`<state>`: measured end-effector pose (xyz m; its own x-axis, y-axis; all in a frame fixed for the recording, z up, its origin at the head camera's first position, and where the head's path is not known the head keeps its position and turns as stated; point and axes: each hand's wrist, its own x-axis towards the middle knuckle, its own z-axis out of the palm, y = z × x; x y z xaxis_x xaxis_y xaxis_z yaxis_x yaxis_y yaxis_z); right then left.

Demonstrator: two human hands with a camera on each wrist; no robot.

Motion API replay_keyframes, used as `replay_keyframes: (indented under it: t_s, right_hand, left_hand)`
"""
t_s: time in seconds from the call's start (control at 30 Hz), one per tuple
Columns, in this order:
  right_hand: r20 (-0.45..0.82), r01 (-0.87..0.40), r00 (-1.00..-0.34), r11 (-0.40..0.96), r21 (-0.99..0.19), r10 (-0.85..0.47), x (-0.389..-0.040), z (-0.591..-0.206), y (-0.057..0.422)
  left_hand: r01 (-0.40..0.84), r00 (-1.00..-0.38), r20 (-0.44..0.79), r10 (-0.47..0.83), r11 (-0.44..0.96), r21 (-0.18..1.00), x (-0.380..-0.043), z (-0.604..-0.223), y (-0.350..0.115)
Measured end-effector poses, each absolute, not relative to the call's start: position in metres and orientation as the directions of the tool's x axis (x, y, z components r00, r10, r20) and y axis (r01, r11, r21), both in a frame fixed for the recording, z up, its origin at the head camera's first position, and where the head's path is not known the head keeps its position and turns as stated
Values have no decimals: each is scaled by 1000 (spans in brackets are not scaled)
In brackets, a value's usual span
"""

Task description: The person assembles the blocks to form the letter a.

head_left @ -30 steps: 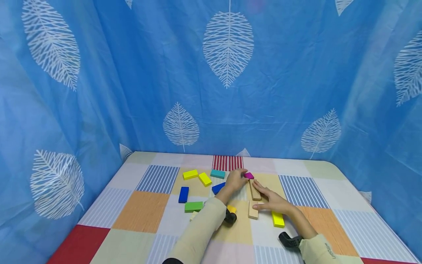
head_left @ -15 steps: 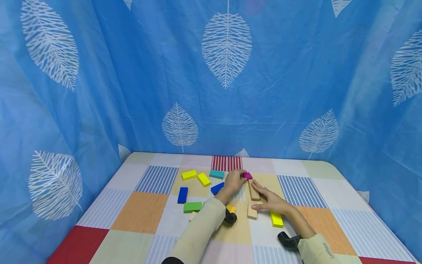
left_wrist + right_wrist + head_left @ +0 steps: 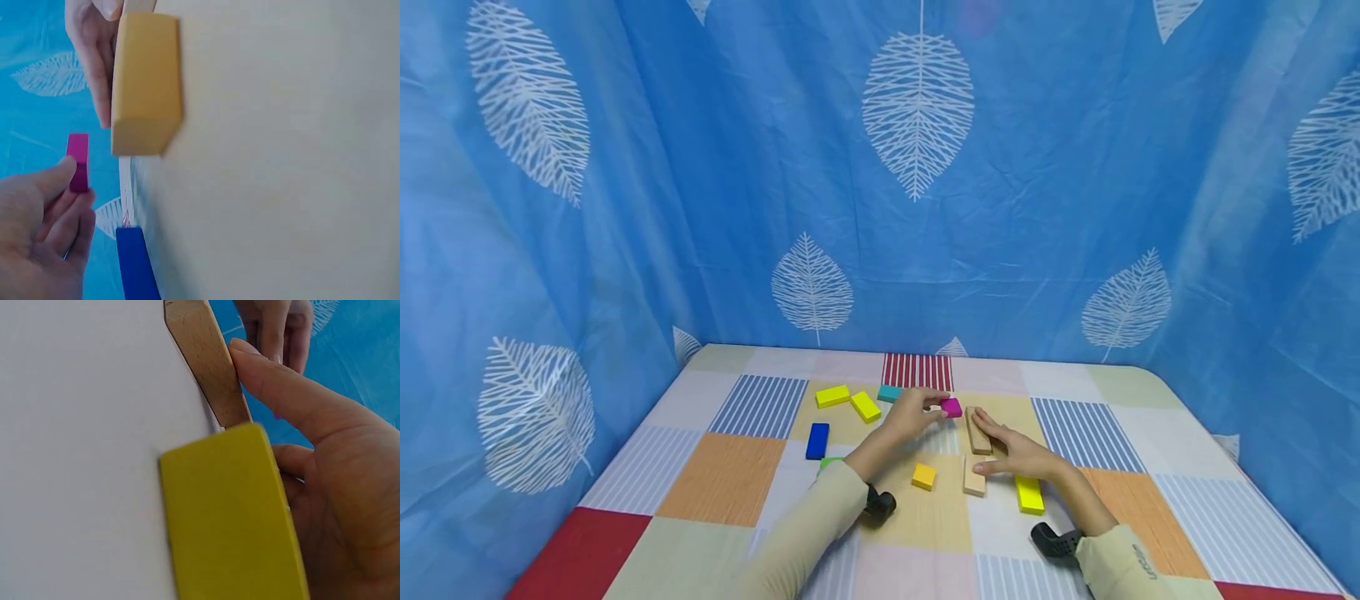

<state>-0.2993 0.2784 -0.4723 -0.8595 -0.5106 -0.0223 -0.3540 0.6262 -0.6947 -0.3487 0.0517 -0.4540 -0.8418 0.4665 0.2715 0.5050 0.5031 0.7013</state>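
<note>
My left hand [image 3: 910, 414] pinches a small magenta block [image 3: 951, 407] between thumb and fingers. In the left wrist view, the magenta block [image 3: 78, 164] stands out past the thumb tip. To its right, the fingertips of my right hand [image 3: 1024, 458] touch a long wooden block [image 3: 978, 437]. The right thumb lies against a shorter wooden block [image 3: 973, 483] nearer to me; the right wrist view shows the thumb at that wooden block's [image 3: 209, 359] side. A yellow block [image 3: 1029, 496] lies under the right wrist, large in the right wrist view.
An orange-yellow block [image 3: 924, 477] lies between the forearms. Two yellow blocks [image 3: 832, 396], a teal block [image 3: 889, 393] and a blue block [image 3: 817, 442] lie to the left. The left arm partly covers a green block [image 3: 827, 463]. A blue curtain [image 3: 1030, 208] stands behind the table.
My left hand has moved left and slightly nearer with the magenta block, away from the long wooden block's far end. The right hand keeps its place.
</note>
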Motion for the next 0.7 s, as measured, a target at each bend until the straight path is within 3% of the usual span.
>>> replay_keyframes:
  t_s: [0.23, 0.47, 0.7]
  right_hand:
    - [-33, -346, -854, 613, -710, -520, -301, -468, 277]
    - [-13, -368, -842, 592, -717, -540, -302, -466, 279]
    - [36, -352, -863, 550, -758, -503, -303, -472, 291]
  left_hand:
    - [493, -801, 194, 567, 439, 751, -334, -455, 35]
    - [554, -761, 163, 628, 499, 666, -323, -461, 34]
    - [562, -772, 178, 611, 525, 639, -314, -470, 32]
